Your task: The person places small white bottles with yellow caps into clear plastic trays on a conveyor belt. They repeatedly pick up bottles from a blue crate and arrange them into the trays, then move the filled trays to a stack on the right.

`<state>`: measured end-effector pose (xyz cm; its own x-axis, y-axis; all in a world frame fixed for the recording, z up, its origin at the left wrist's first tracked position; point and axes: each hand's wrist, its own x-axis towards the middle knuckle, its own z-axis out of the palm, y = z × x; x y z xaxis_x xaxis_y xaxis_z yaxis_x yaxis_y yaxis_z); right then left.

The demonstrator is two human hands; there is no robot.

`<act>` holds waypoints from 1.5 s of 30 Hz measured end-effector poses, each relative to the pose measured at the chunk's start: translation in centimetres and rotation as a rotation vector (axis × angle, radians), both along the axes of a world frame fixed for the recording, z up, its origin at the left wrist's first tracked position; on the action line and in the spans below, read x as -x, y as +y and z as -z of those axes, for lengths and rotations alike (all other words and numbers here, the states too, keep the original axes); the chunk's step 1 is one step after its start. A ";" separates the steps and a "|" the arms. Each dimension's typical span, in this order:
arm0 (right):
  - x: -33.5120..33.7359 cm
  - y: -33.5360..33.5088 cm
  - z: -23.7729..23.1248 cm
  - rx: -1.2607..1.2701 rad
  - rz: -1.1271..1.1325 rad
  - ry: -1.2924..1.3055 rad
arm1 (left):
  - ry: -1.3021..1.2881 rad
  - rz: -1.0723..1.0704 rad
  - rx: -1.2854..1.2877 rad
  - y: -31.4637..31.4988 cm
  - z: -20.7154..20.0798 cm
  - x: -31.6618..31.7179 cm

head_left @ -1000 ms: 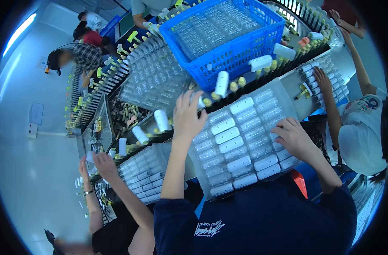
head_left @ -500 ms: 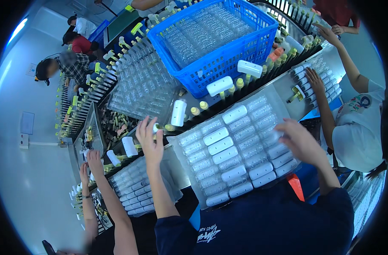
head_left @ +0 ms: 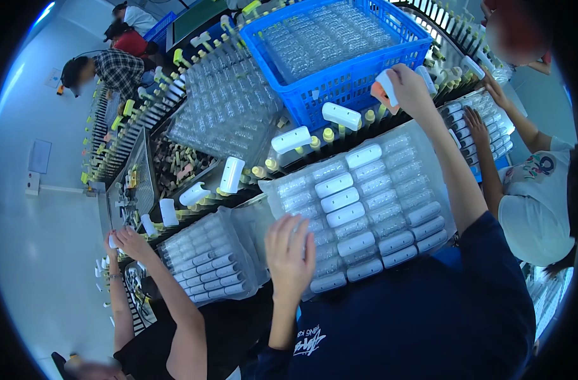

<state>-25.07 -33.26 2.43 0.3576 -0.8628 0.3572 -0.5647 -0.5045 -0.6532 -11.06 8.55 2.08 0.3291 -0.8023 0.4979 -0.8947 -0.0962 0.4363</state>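
My right hand (head_left: pixel 411 92) is closed on a white plastic shell (head_left: pixel 387 87) beside the blue basket, right next to an orange holder (head_left: pixel 381 96) on the line of pegs. My left hand (head_left: pixel 290 253), fingers stretched out and holding nothing, hovers over the left edge of a clear blister tray (head_left: pixel 403 158). Several white shells (head_left: pixel 341 201) lie in the tray's pockets; other pockets hold none. Along the peg line, more white shells sit on yellow-tipped pegs, among them one shell (head_left: pixel 291 139) above the tray and another (head_left: pixel 232 174) farther left.
A blue basket (head_left: pixel 340 82) full of clear trays stands behind the pegs. Stacked blister trays (head_left: pixel 222 107) lie left of it. A co-worker's hands (head_left: pixel 129 244) work at the left, beside another filled tray (head_left: pixel 206 266); another person's hand (head_left: pixel 476 125) rests on a tray at the right.
My right hand has gone from above the tray up to the peg line and now grips a shell. My left hand has left the pegs for the tray's left edge. The shells on pegs appear farther left.
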 end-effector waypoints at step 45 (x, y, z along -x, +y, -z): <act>17.7 21.7 -0.6 0.187 -0.604 0.439 | -0.115 0.175 -0.156 -22.4 1.2 -4.1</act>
